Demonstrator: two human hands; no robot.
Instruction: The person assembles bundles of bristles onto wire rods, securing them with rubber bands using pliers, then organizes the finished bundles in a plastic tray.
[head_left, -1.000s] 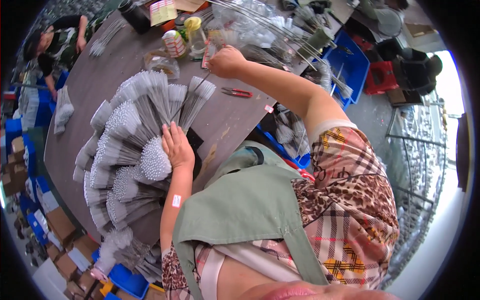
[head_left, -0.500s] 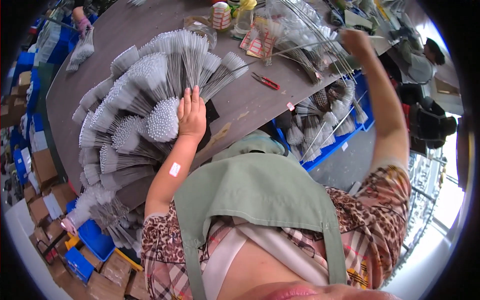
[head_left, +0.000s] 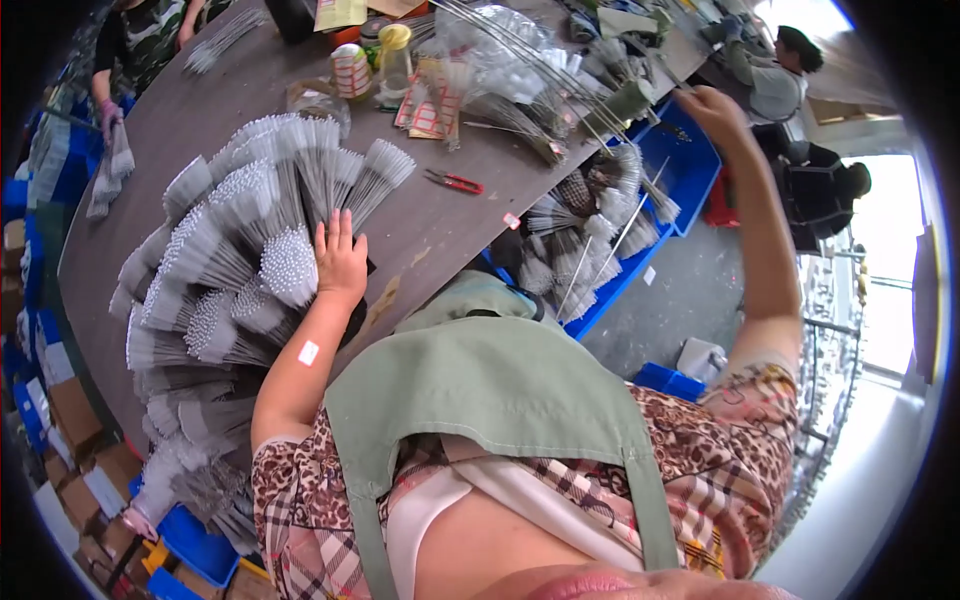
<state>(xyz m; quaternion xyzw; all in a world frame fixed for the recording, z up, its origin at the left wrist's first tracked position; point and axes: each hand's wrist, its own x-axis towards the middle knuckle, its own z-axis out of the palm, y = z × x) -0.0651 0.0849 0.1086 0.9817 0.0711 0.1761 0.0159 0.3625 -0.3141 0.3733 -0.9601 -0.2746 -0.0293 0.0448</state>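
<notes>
Many bundles of thin grey wire brushes [head_left: 230, 250] with whitish bristly ends lie fanned out on the left of the table. My left hand [head_left: 343, 262] lies against the near right side of this pile, fingers stretched out, beside a round bundle with white-dotted tips [head_left: 288, 268]. Out to the far right, my right hand [head_left: 712, 115] is raised at arm's length, above the blue bin's far end. Its fingers are curled together; whether a thin wire is in them I cannot make out. Red-handled snips [head_left: 455, 182] lie right of the pile.
A blue bin [head_left: 690, 190] with more brushes stands beyond the table's right edge. Long thin rods [head_left: 540, 65], plastic bags [head_left: 500, 45] and a yellow-lidded jar [head_left: 395, 60] sit at the back. A co-worker's pink-gloved hand [head_left: 110, 115] holds a bundle at far left.
The view has swung, so the table's things sit further left. My left hand stays on the pile. A thin rod that stretched from the pile toward my right hand no longer shows there.
</notes>
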